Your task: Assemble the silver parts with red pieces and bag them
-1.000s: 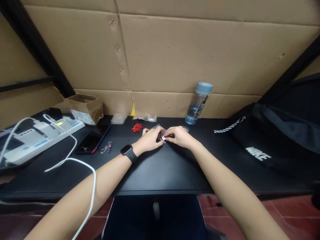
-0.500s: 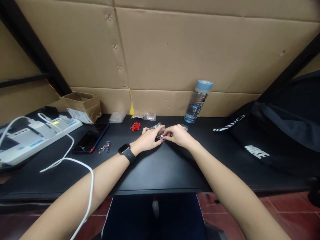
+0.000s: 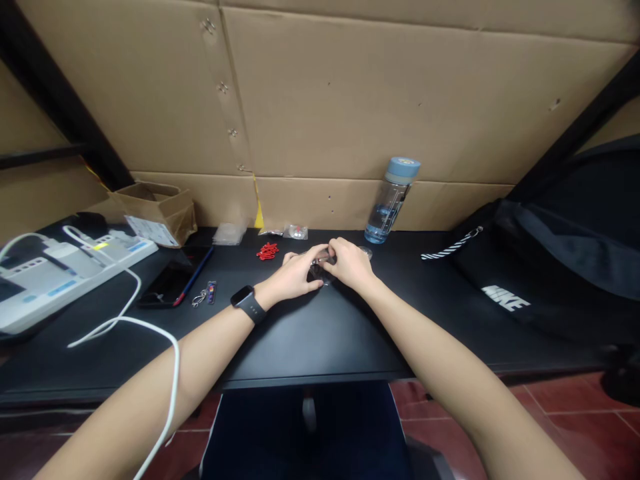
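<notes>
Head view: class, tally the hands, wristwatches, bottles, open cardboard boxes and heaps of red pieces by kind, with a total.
Hands: 2, left hand and right hand
Wristwatch: 1
Bottle: 1
Open cardboard box: 1
Heap of red pieces: 1
Total: 6

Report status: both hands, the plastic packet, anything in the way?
Left hand, right hand: both at clear plastic packet, grip partly hidden. Packet: between the hands, contents unclear. Possible snag: white cable crossing left forearm in view.

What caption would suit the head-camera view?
Left hand and right hand handle shiny plastic on a black desk, near small red pieces.
</notes>
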A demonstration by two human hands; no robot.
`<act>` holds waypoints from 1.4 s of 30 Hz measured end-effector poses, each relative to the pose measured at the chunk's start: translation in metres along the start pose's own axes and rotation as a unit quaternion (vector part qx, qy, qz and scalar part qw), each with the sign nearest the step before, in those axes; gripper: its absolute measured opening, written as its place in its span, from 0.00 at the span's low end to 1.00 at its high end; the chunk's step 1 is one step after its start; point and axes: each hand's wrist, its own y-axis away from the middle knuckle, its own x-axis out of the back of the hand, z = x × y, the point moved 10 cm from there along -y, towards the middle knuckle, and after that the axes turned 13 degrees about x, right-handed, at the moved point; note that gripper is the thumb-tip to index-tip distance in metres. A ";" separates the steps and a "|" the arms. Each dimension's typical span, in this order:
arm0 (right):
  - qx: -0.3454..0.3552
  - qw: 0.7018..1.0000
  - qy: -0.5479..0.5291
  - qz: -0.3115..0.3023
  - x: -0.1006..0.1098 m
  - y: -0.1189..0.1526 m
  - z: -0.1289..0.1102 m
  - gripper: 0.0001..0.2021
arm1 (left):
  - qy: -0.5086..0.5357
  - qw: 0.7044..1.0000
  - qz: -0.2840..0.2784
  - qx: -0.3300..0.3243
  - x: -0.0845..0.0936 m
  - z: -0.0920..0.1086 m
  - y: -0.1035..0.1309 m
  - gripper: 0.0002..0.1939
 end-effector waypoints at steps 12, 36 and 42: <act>-0.042 0.999 -0.004 -0.011 -0.003 -0.002 0.006 0.11 | 0.072 0.997 0.013 -0.024 0.007 -0.002 0.000 0.49; 0.113 0.983 -0.143 -0.006 -0.006 -0.001 -0.019 0.08 | 0.042 0.998 0.045 0.026 0.043 -0.036 -0.005 0.20; 0.133 0.974 -0.183 -0.005 -0.008 -0.001 -0.014 0.04 | -0.003 1.000 0.023 0.008 0.044 -0.036 -0.003 0.29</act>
